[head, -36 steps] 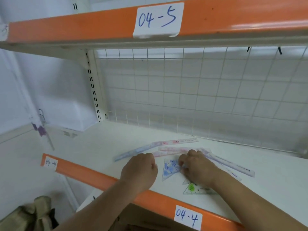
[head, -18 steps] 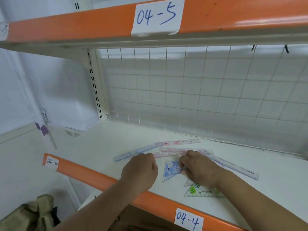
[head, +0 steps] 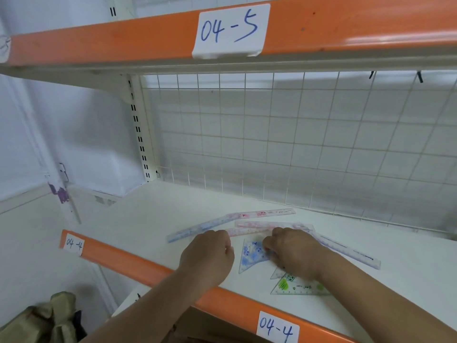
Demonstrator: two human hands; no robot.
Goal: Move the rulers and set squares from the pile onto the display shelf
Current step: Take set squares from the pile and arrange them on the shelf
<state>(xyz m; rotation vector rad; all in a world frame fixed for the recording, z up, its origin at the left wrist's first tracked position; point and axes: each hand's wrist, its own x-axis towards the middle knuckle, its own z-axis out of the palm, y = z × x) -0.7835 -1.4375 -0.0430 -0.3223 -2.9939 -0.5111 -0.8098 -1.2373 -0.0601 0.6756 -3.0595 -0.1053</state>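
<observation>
Several rulers and set squares lie on the white display shelf (head: 173, 214). A blue ruler (head: 195, 231) and a pink ruler (head: 267, 214) lie farthest back, and a purple ruler (head: 351, 253) runs to the right. My left hand (head: 207, 256) is curled over the near end of a short pink ruler (head: 247, 231). My right hand (head: 294, 253) pinches the right edge of the blue set square (head: 252, 256). A green set square (head: 296, 285) lies by my right wrist, close to the front edge.
A wire grid (head: 296, 144) backs the shelf. An orange front rail (head: 128, 261) carries "04-4" labels, and the upper shelf rail (head: 123, 40) is labelled "04-5". A khaki bag (head: 49, 318) sits low at the left. A slotted upright (head: 138, 129) stands at the back left.
Both hands stay almost where they were. My right wrist has drawn slightly off the green set square, so more of it shows.
</observation>
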